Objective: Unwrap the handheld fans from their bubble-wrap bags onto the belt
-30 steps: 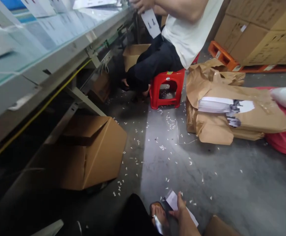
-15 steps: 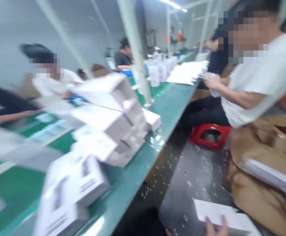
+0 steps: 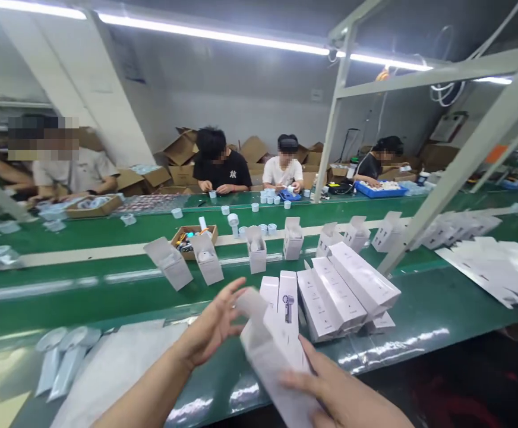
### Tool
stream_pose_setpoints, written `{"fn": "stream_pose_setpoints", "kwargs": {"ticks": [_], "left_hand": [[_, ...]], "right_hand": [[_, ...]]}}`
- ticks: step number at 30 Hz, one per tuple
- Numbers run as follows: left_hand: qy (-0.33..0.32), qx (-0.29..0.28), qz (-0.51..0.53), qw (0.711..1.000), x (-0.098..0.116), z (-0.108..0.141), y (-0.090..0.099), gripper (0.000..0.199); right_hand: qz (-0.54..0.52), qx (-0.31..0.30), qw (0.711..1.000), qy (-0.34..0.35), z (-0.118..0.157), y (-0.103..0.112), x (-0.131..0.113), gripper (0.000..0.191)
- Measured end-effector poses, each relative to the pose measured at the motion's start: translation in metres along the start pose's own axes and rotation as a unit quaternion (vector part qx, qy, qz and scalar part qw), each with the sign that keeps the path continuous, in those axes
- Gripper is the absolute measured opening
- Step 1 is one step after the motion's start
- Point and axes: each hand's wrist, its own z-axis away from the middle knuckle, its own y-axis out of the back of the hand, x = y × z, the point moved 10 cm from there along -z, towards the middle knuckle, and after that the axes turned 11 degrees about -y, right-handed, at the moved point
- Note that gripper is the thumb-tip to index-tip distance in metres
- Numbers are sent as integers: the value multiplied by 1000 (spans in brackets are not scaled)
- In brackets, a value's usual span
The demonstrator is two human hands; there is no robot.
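Note:
A white cardboard box [image 3: 265, 351], blurred by motion, is gripped around its lower part by my right hand [image 3: 325, 380]. My left hand [image 3: 217, 327] is by the upper end of that box, fingers apart; whether a fingertip touches the flap I cannot tell. Just behind it, a white printed box [image 3: 288, 306] with a picture of a small fan lies on the green table. A pile of closed white boxes [image 3: 343, 291] lies to its right. On the left, two light-blue fan-shaped parts [image 3: 63, 356] lie beside a stack of white translucent sheets [image 3: 120, 368].
Several open white boxes [image 3: 256, 252] stand along the green conveyor belt [image 3: 129, 291]. Flat white cartons [image 3: 495, 267] lie at the right. A slanted metal post [image 3: 455, 172] rises from the table. Co-workers [image 3: 223, 166] sit across the belt, near a blue tray [image 3: 381, 189].
My view has swung left from along the table and the aisle to face the belt. The white box in my hand is now over the table edge, and both my hands show.

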Motion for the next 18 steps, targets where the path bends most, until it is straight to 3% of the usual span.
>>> {"fn": "stream_pose_setpoints", "kwargs": {"ticks": [2,3,5,7,11,15,18], "left_hand": [[0,208,24,978,-25,3,58,53],[16,275,1,961,-41,7,81,47],[65,299,-80,949,-72,1,102,41],[102,241,-132,956,-102,-17,97,42],[121,173,-138,968,-151,-52,66,49],[130,127,-125,975,-191,-56,37,67],[127,112,-108,980,-212,-44,26,71]], "right_hand": [[11,-9,999,-29,-22,13,-16,66],[12,9,999,-49,-36,20,-20,65],[19,40,994,-98,-67,24,-20,66],[51,72,987,-133,-98,25,-15,63],[130,114,970,-170,-134,22,0,54],[220,121,951,-178,-132,5,27,54],[329,178,917,-140,-127,-1,54,52]]}}
